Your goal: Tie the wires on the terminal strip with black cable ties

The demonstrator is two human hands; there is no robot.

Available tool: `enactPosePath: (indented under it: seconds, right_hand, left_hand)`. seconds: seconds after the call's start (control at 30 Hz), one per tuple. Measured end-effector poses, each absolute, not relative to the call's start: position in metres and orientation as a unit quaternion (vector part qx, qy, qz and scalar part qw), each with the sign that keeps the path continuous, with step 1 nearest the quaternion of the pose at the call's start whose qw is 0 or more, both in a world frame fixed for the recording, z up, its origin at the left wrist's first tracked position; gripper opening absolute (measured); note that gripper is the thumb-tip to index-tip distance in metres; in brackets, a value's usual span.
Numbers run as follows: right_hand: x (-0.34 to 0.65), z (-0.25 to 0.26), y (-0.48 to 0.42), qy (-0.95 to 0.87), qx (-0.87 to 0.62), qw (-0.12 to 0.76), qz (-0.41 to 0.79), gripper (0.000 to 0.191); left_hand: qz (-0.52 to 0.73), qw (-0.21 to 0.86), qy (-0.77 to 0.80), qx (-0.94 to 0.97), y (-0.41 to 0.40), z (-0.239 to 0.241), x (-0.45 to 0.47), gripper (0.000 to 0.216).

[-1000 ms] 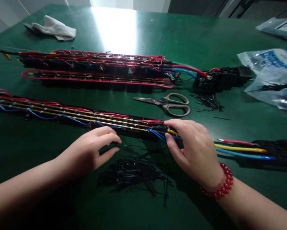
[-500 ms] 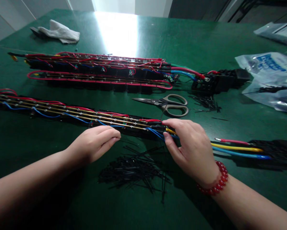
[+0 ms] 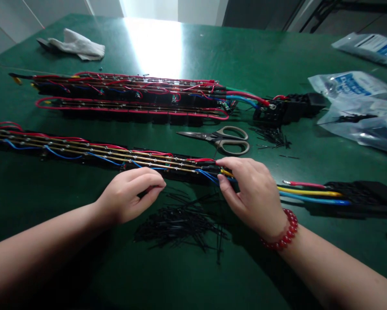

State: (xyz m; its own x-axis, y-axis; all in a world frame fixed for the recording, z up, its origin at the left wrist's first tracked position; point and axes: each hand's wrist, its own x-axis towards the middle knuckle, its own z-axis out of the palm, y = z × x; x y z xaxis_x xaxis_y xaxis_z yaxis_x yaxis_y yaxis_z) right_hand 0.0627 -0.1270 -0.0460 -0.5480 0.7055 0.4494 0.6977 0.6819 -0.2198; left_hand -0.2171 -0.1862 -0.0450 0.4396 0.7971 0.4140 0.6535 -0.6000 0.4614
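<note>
A long black strip of sockets with brass bars and red and blue wires [image 3: 93, 151] lies across the green table [image 3: 193, 51] in front of me. My right hand [image 3: 250, 193], with a red bead bracelet, pinches the yellow and blue wires [image 3: 310, 194] where they leave the strip's right end. My left hand [image 3: 132, 193] rests beside the strip, thumb and fingers pinched together at the edge of a heap of black cable ties [image 3: 180, 226]. What it pinches is too small to name.
Grey-handled scissors [image 3: 222, 140] lie just beyond the strip. Two more wired strips [image 3: 132, 97] lie farther back, ending in a black connector block [image 3: 287, 110]. Another black block [image 3: 361, 196] sits at right. Plastic bags [image 3: 358, 103] are at far right, a white cloth [image 3: 73, 43] at far left.
My left hand's fingers have curled from loosely spread into a pinch near the cable ties. My right hand has stayed on the wires. The view shifted slightly.
</note>
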Motion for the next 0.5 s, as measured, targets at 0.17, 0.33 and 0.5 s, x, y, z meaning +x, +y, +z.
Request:
enactPosePath:
  seconds: [0.17, 0.33, 0.5]
  right_hand:
    - [0.059, -0.047, -0.128, -0.876, -0.419, 0.239, 0.015, 0.022]
    - [0.056, -0.051, -0.126, -0.873, -0.433, 0.223, -0.007, 0.024]
    - [0.053, -0.052, -0.131, -0.861, -0.463, 0.206, -0.034, 0.028]
  left_hand:
    - [0.385, 0.119, 0.423, 0.812, -0.185, -0.048, -0.203, 0.016]
    - [0.473, 0.119, 0.335, 0.807, -0.170, -0.055, -0.184, 0.013]
    - [0.477, 0.137, 0.274, 0.824, -0.168, -0.058, -0.176, 0.014]
